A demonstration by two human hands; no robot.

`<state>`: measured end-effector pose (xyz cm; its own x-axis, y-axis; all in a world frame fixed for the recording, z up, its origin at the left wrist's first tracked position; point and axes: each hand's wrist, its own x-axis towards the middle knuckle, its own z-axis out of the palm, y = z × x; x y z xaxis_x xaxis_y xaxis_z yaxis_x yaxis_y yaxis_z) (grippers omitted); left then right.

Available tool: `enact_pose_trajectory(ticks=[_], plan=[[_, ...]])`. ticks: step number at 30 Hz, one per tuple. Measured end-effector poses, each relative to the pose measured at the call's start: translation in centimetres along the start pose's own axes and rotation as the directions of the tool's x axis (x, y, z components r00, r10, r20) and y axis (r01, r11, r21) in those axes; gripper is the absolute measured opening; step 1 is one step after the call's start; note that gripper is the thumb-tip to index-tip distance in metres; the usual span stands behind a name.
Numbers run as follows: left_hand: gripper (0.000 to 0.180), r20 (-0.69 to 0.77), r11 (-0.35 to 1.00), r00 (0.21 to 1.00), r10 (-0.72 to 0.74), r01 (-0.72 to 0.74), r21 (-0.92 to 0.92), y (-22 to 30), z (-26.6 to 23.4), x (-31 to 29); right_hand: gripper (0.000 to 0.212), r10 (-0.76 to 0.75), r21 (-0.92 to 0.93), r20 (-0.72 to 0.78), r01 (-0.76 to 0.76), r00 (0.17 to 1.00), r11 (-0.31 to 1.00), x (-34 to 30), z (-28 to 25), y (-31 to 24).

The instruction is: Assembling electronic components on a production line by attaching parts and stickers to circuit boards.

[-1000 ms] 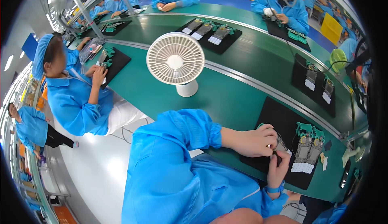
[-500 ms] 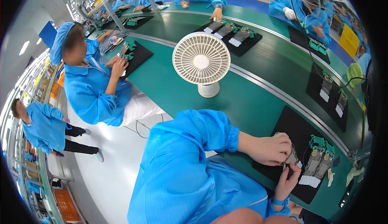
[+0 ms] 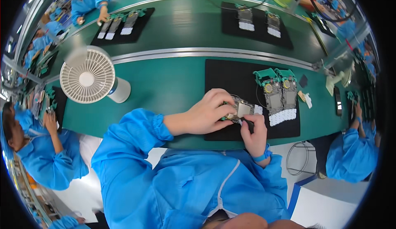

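Note:
A grey circuit board (image 3: 244, 108) with a square metal shield and a white end lies over a black mat (image 3: 222, 77) in front of me. My left hand (image 3: 208, 114) grips its left end with bent fingers and thumb. My right hand (image 3: 255, 136) pinches a small black-handled tool (image 3: 248, 124), whose pale tip meets the board's lower edge; its exact kind is hidden by the fingers. Right of my hands, two similar boards (image 3: 281, 99) rest side by side on the mat, with green plastic parts on top and white strips at the bottom.
A white fan (image 3: 86, 79) stands at left on the green table (image 3: 165, 84). Scraps (image 3: 306, 99) and a dark slim object (image 3: 338, 101) lie at right. Beyond a metal rail (image 3: 165, 52), a green conveyor carries mats with boards (image 3: 130, 22). Co-workers (image 3: 45, 150) sit either side.
My view has swung to the right, so the hands and mat now sit near the middle. Both hands stay at the board; the tool in the right hand shows more clearly.

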<state>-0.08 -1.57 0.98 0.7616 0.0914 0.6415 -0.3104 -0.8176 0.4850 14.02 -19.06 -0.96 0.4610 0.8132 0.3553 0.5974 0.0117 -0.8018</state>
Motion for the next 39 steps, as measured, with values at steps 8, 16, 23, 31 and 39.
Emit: enact_pose_trajectory(ticks=[8, 16, 23, 31, 39], plan=[[0.022, 0.090, 0.987, 0.991, 0.101, -0.111, 0.120, 0.3, 0.3, 0.6, 0.022, -0.113, -0.014, -0.035, 0.112, 0.993, 0.994, 0.5, -0.4, 0.1], [0.019, 0.130, 0.975, 0.984, 0.125, -0.146, 0.166, 0.3, 0.3, 1.0, 0.022, -0.126, -0.022, -0.025, 0.125, 0.992, 0.992, 0.7, -0.6, 0.2], [0.021, 0.124, 0.973, 0.982, 0.140, -0.160, 0.166, -0.1, 0.5, 0.7, 0.022, -0.143, -0.040, -0.032, 0.142, 0.989, 0.989, 0.8, -0.4, 0.1], [0.023, 0.103, 0.977, 0.983, 0.150, -0.163, 0.137, -0.2, 0.3, 0.3, 0.023, -0.150, -0.041, -0.044, 0.149, 0.988, 0.988, 0.8, -0.4, -0.3], [0.022, 0.123, 0.980, 0.984, 0.131, -0.147, 0.132, 0.1, -0.1, 0.7, 0.023, -0.051, 0.071, -0.016, 0.052, 0.999, 0.996, 0.5, -0.3, 0.0]])
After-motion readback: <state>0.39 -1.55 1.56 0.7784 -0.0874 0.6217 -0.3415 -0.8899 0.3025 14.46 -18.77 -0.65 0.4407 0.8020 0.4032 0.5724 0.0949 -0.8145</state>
